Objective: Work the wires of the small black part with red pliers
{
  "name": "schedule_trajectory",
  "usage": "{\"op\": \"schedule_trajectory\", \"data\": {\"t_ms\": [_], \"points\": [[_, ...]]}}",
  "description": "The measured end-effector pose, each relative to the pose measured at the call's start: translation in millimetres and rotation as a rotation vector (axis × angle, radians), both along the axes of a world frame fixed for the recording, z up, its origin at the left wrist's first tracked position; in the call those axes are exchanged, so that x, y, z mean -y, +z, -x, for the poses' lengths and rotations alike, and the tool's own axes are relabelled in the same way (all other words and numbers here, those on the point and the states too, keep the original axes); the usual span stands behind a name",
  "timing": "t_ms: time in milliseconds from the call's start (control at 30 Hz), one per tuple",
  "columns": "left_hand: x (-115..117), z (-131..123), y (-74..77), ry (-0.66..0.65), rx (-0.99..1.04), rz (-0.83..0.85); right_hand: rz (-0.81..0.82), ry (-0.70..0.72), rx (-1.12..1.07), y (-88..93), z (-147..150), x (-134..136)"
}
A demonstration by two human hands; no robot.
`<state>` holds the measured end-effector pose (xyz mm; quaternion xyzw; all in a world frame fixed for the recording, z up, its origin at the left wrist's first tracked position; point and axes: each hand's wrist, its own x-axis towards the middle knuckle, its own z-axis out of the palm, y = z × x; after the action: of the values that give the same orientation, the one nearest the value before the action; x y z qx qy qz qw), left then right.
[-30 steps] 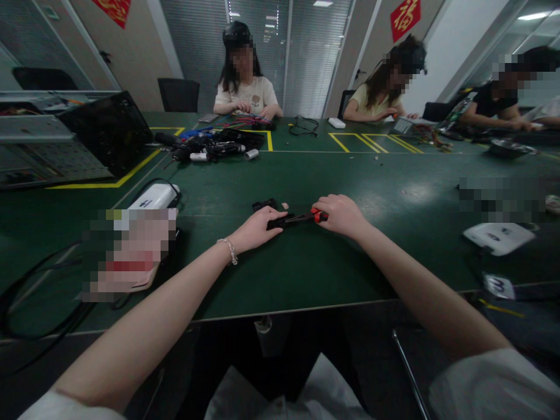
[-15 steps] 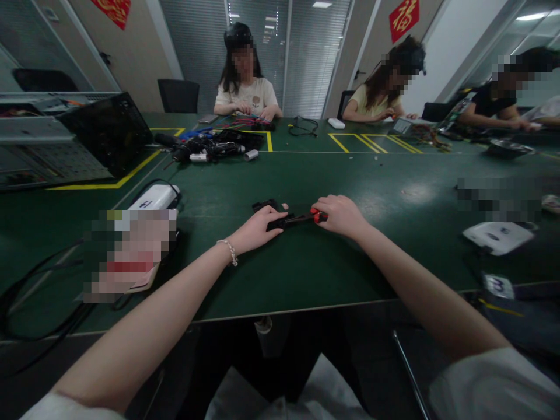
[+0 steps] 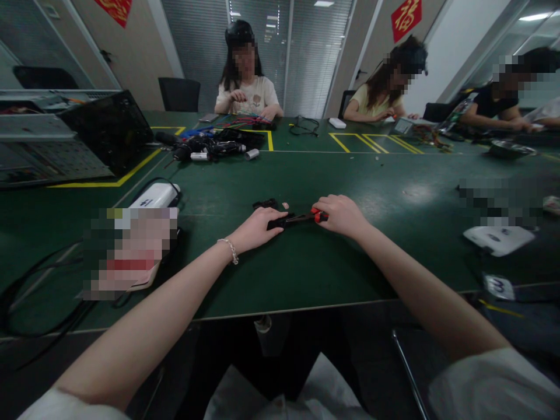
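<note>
My right hand [image 3: 343, 217] is closed around the red handles of a pair of pliers [image 3: 301, 218], whose dark jaws point left. The jaws meet a small black part [image 3: 278, 223], which my left hand [image 3: 259, 228] pinches between thumb and fingers against the table. What exactly this part is, I cannot make out. Just behind it lies another black piece [image 3: 265, 204], and beside that a small pale scrap [image 3: 286, 206].
On the left are a white device [image 3: 158, 197], a phone [image 3: 146, 280] and black cables. An open computer case [image 3: 48, 143] stands farther back. A cordless drill [image 3: 172, 149] and tangled cables lie ahead. Another white device [image 3: 499, 239] sits right. Several people work across the green table [image 3: 297, 274].
My hands, the pliers and the black part have stayed in place. Across the table, the person in the middle has raised one hand toward the chest.
</note>
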<state>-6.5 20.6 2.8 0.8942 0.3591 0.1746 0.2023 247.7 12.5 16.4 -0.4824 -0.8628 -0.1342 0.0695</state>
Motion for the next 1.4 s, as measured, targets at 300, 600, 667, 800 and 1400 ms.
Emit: {"op": "schedule_trajectory", "data": {"t_ms": [300,600,667,800,1400], "points": [[1.7,0.2,2.2,-0.007,-0.006,-0.008,-0.018,-0.004,0.028,-1.0,0.9,-0.3],[0.6,-0.5,1.8,-0.007,0.018,0.026,-0.02,0.006,0.02,-1.5,-0.8,-1.5],[1.0,-0.8,2.2,-0.008,0.019,0.033,-0.019,0.005,0.022,-1.1,-0.3,-1.4],[0.9,-0.1,1.7,-0.003,0.02,0.05,-0.003,0.002,0.023,0.0,0.4,-1.1],[1.5,-1.1,2.0,0.005,0.02,0.038,-0.017,-0.004,0.016,-1.3,-0.7,-0.9]]}}
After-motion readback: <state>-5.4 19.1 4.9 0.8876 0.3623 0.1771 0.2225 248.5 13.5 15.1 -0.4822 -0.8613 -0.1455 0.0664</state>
